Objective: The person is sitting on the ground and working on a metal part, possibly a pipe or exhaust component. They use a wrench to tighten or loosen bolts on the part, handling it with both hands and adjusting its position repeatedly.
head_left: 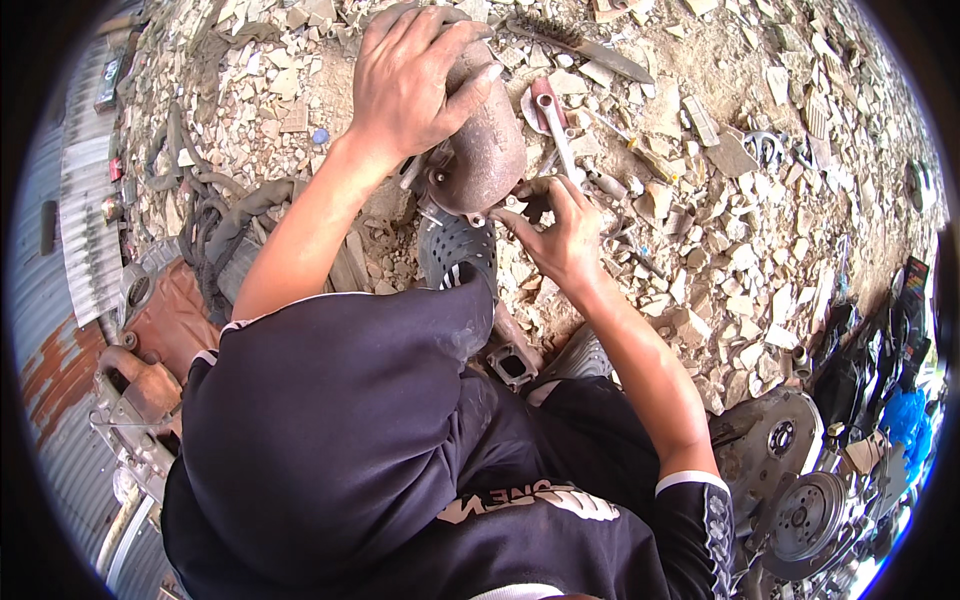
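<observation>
My left hand (pixel 415 85) is wrapped over the upper end of a rusty, curved metal part (pixel 488 150), which looks like an exhaust piece, with the thumb along its right side. The part stands tilted on the rubble just ahead of my grey clog (pixel 460 245). Near its lower end, my right hand (pixel 560 225) is closed in a pinch beside a small bolt-like fitting (pixel 476 219). Whatever its fingertips hold is hidden. A combination wrench (pixel 556 135) lies just beyond the right hand, next to a reddish metal piece (pixel 541 95).
Broken stone and tile cover the ground. A wire brush (pixel 590 50) lies far ahead; a yellow-marked tool (pixel 655 163) is to the right. Between my feet sits a square-flanged pipe (pixel 512 364). Round metal discs (pixel 800 515) are at lower right, rusty machinery (pixel 150 385) and corrugated sheet (pixel 90 200) at left.
</observation>
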